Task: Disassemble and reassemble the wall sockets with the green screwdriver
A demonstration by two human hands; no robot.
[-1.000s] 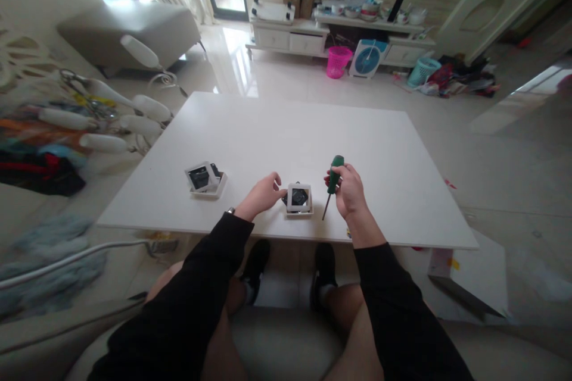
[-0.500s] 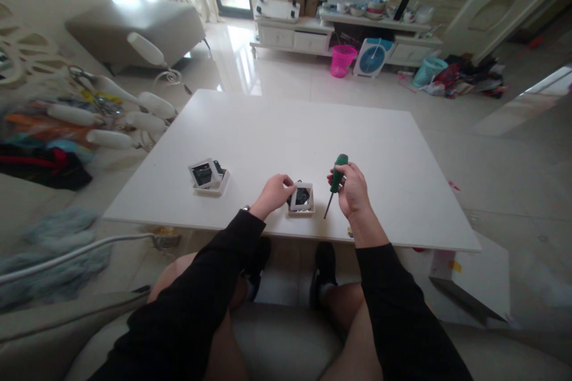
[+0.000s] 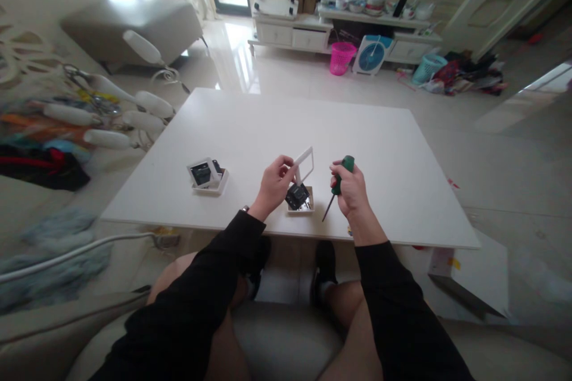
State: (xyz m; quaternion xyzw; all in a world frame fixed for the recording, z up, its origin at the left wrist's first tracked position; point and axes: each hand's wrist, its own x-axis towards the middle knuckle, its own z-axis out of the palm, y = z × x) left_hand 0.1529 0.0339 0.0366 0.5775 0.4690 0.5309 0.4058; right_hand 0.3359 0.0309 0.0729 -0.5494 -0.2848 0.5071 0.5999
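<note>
Between its fingertips my left hand [image 3: 273, 186] pinches a white square frame [image 3: 305, 165], tilted up above a small white box [image 3: 307, 210]. A black square part [image 3: 297, 196] lies in that box with small bits beside it, too small to name. My right hand [image 3: 352, 188] is closed around the green handle of a screwdriver [image 3: 343, 174]. Its shaft slants down to the left, the tip just right of the box and apart from it. Further left on the table sits a second white box [image 3: 217, 189], holding another white frame [image 3: 199, 174] and black parts.
The white table [image 3: 348, 137] spans the space before me. A small yellow and blue item [image 3: 350, 230] lies at its front edge near my right wrist. To the left stands a lamp with white shades [image 3: 142, 46]. A pink basket [image 3: 342, 58] and a fan [image 3: 372, 55] are beyond.
My left hand has lifted the white frame off the box and tilted it up, uncovering the black part. The screwdriver in my right hand has shifted slightly and leans more.
</note>
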